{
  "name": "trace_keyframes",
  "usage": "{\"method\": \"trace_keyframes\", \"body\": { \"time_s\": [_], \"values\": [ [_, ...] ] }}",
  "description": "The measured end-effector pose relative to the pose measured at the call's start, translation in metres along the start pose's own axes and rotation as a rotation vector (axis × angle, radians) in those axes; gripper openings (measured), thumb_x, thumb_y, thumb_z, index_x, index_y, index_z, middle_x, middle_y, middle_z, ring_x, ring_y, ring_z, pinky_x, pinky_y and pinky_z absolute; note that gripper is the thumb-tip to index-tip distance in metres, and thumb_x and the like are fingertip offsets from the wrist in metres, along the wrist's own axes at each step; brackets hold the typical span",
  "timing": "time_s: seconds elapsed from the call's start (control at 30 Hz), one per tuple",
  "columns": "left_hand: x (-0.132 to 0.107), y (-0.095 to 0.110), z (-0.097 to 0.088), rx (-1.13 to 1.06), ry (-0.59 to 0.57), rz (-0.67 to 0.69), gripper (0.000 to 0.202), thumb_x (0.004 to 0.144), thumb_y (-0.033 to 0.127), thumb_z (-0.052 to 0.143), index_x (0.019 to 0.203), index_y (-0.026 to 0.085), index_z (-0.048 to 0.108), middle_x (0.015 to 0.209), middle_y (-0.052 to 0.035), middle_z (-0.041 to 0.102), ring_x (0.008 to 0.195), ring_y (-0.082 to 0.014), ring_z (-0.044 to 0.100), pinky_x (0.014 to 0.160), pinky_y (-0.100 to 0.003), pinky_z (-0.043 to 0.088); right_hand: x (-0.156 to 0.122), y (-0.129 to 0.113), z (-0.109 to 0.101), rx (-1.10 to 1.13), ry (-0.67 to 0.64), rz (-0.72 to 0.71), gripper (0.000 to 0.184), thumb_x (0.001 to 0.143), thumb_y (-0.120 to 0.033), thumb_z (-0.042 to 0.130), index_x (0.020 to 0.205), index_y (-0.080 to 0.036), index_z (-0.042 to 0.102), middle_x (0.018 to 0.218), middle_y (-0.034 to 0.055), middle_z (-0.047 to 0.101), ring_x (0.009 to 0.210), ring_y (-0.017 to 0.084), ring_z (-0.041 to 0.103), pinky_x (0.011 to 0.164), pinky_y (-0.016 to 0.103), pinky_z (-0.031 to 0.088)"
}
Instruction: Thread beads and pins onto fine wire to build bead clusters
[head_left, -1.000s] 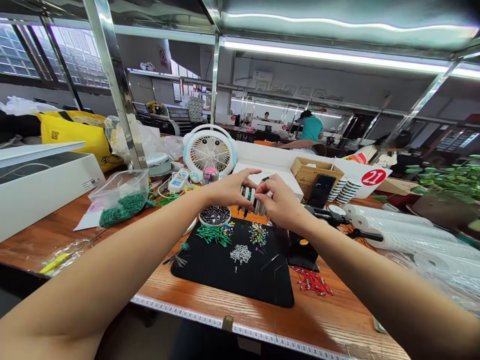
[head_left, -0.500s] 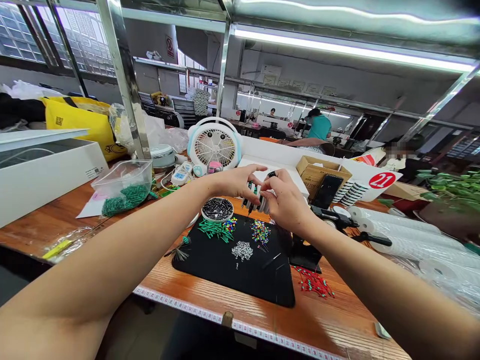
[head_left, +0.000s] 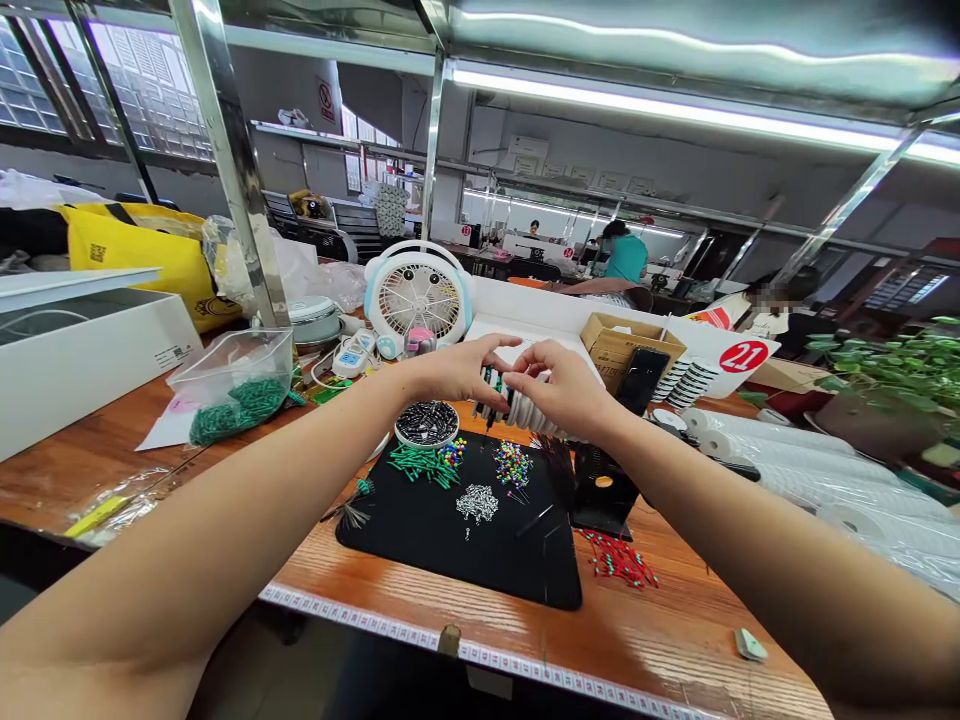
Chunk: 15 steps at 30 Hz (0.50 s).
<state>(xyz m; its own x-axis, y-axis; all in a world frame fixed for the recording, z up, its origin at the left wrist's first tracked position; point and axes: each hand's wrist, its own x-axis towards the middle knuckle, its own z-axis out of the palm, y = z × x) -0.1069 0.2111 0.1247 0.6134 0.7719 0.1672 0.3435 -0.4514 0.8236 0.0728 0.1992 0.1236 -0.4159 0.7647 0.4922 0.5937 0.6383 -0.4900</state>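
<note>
My left hand [head_left: 448, 372] and my right hand [head_left: 560, 389] meet above the far edge of a black mat [head_left: 461, 530]. Together they hold a white ribbed piece [head_left: 525, 410] with small black and green parts stuck in it. The left fingers curl round its left end. My right fingers pinch at its top. On the mat lie green pins [head_left: 416, 466], coloured bead-headed pins [head_left: 510, 464], a heap of small silver parts [head_left: 476, 503] and a round dish of dark parts [head_left: 426, 423].
A small white fan [head_left: 417, 293] stands behind my hands. A plastic tub of green parts [head_left: 232, 385] and a white box [head_left: 82, 345] sit left. Red pins [head_left: 619, 563], a black stand [head_left: 602, 490] and white rolls [head_left: 825, 480] lie right. People work in the background.
Both hands stay together on the white ribbed piece. My right fingers have shifted lower over its top, and the view has drifted slightly.
</note>
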Motion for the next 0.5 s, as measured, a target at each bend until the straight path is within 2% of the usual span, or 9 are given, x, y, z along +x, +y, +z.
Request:
{"method": "trace_keyframes", "body": {
  "time_s": [0.13,0.27,0.33,0.43,0.5],
  "values": [
    [0.0,-0.001,0.002,-0.063,-0.011,-0.009,0.091,0.059,0.017,0.071,0.137,0.022,0.025,0.117,-0.0145,0.059,0.085,-0.0229,0.063,0.071,-0.036,0.049,0.007,0.0,0.0,-0.003,-0.066,0.073,0.014,0.073,-0.023,0.066,0.065,-0.018,0.056,0.066,0.0014,0.056,0.06,0.014,0.049,0.055,0.03,0.037],
    [-0.001,-0.002,0.001,0.001,0.004,-0.004,0.094,0.058,0.02,0.073,0.138,0.022,0.024,0.12,-0.0142,0.057,0.092,-0.0253,0.06,0.073,-0.037,0.048,0.009,0.003,0.003,0.022,-0.084,0.063,0.016,0.071,-0.021,0.068,0.062,-0.018,0.054,0.062,-0.0006,0.054,0.056,0.013,0.046,0.051,0.028,0.034],
    [-0.002,-0.002,-0.001,0.029,-0.024,0.017,0.095,0.059,0.022,0.074,0.139,0.024,0.022,0.123,-0.014,0.055,0.093,-0.0255,0.06,0.074,-0.038,0.047,0.008,0.004,0.002,0.031,-0.081,0.042,0.018,0.07,-0.022,0.068,0.06,-0.018,0.054,0.065,-0.0005,0.055,0.057,0.013,0.047,0.052,0.028,0.035],
    [-0.006,0.001,-0.004,0.08,-0.043,0.061,0.093,0.062,0.028,0.074,0.139,0.026,0.022,0.124,-0.0128,0.055,0.097,-0.0262,0.057,0.08,-0.041,0.044,0.002,0.004,0.001,0.046,-0.029,0.031,0.014,0.073,-0.025,0.066,0.065,-0.019,0.056,0.07,0.0004,0.055,0.061,0.014,0.048,0.056,0.029,0.036],
    [-0.008,0.005,-0.003,0.064,-0.018,0.064,0.082,0.069,0.035,0.068,0.138,0.026,0.025,0.124,-0.0119,0.055,0.103,-0.0264,0.054,0.085,-0.042,0.042,-0.008,0.003,0.003,0.07,0.052,0.025,0.009,0.077,-0.024,0.06,0.073,-0.019,0.055,0.072,0.0008,0.055,0.063,0.014,0.048,0.057,0.029,0.036]
  ]
}}
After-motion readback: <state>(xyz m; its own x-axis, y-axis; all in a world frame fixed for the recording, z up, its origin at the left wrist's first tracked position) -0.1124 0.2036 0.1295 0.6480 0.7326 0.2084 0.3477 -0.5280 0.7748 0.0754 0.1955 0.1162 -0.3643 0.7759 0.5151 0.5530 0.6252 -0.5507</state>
